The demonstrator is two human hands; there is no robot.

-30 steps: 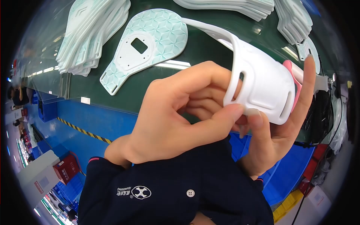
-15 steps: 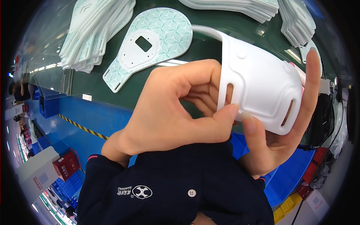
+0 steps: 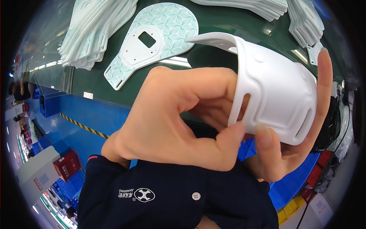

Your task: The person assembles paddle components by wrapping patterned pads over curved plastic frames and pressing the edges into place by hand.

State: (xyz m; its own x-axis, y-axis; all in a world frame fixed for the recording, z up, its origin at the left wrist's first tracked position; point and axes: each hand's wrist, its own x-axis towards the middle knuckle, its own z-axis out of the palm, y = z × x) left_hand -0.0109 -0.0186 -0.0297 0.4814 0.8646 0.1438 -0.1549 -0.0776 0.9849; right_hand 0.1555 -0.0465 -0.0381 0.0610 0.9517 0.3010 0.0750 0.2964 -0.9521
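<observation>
Between my two hands is a curved white moulded plastic panel [image 3: 276, 89], bowed, with a long slot near each lower corner. My left hand [image 3: 179, 118] pinches its lower left edge beside one slot, the thumb on the outer face and the other fingers curled behind. My right hand [image 3: 280, 152] grips the bottom edge with its thumb in front, while one finger stretches up along the right side. A mint-patterned plastic panel [image 3: 173, 32] with a rectangular cutout lies on the dark green table [image 3: 97, 84], beyond my left hand.
A fanned stack of similar panels [image 3: 91, 34] stands at the far left. More stacked panels [image 3: 248, 7] lie at the back, and another stack [image 3: 305, 23] at the far right. Blue bins [image 3: 293, 179] and a yellow bin [image 3: 290, 210] sit at lower right.
Both hands have shifted slightly right and down with the white panel. It has tilted, so its curled far end shows more. The patterned panel appears slightly higher in view.
</observation>
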